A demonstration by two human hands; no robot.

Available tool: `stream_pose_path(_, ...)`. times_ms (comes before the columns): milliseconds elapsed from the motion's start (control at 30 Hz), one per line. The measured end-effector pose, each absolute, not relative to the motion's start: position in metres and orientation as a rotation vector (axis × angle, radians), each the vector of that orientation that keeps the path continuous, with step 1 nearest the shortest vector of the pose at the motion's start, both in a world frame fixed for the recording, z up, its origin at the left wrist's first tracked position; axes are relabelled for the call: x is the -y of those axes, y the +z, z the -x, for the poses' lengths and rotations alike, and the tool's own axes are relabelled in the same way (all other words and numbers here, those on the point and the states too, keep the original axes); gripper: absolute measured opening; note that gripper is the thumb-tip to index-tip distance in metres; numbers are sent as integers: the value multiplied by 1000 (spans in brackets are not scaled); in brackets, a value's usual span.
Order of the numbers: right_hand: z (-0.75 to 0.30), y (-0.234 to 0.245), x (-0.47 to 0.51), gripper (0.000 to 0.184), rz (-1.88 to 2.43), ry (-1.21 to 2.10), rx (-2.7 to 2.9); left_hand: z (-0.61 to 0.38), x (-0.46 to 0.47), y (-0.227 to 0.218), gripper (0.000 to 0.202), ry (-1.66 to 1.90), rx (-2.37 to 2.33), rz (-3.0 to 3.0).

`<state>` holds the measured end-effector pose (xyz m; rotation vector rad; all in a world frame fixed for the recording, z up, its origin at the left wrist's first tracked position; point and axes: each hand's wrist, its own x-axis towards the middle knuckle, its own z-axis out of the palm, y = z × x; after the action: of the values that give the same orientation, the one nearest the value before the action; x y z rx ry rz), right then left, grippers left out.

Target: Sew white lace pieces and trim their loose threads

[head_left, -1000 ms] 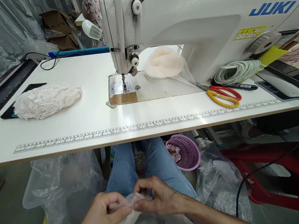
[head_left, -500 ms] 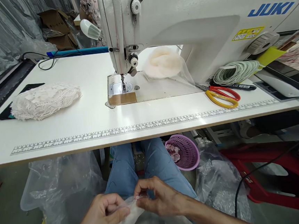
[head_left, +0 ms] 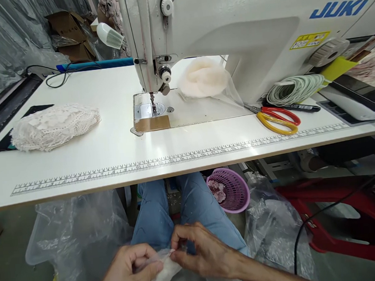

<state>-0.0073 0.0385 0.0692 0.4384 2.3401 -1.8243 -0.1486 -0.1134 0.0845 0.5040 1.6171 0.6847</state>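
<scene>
Over my lap, below the table edge, my left hand (head_left: 131,270) and my right hand (head_left: 202,253) both pinch a small piece of sheer white fabric (head_left: 162,271). The fingers of each hand are closed on its upper edge and the two hands nearly touch. The cloth hangs down between them onto my blue jeans (head_left: 154,213). The white sewing machine (head_left: 230,27) stands on the white table (head_left: 109,151) in front of me, its needle plate (head_left: 152,110) bare.
A lace bundle (head_left: 53,126) lies at the table's left, a pale fabric wad (head_left: 203,78) behind the needle. Red-and-yellow scissors (head_left: 279,119) and a cord coil (head_left: 296,88) lie at the right. Under the table: a purple basket (head_left: 229,189), plastic bags (head_left: 78,237), a red stool (head_left: 339,219).
My hands stay in my lap, the fingers shifting slightly along the fabric's edge. The view has drifted a little to the right and down.
</scene>
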Motion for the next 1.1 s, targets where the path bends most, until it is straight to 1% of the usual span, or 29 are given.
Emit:
stream_pose_path(100,6,72,-38,7,-442,-1769,-2383,149,112,85,43,678,-1599,-501)
stream_pose_path(200,6,71,-38,10,-447,-1779,-2382,149,110,88,44,674,-1608,-512)
stream_pose_path(433,10,56,-35,19,-430,-2135,-2099,149,111,87,47,673,-1534,-506)
stream_pose_path(633,14,55,-37,20,-483,-2329,-1854,151,111,83,40,662,-1546,-527)
stream_pose_path(767,14,56,-35,19,-504,-2311,-1865,152,109,82,35,691,-1502,-495)
stream_pose_path(900,13,59,-34,17,-493,-2242,-1995,148,105,84,24,688,-1530,-480)
stream_pose_path(1100,11,63,-36,11,-429,-2108,-2213,144,103,84,29,686,-1576,-490)
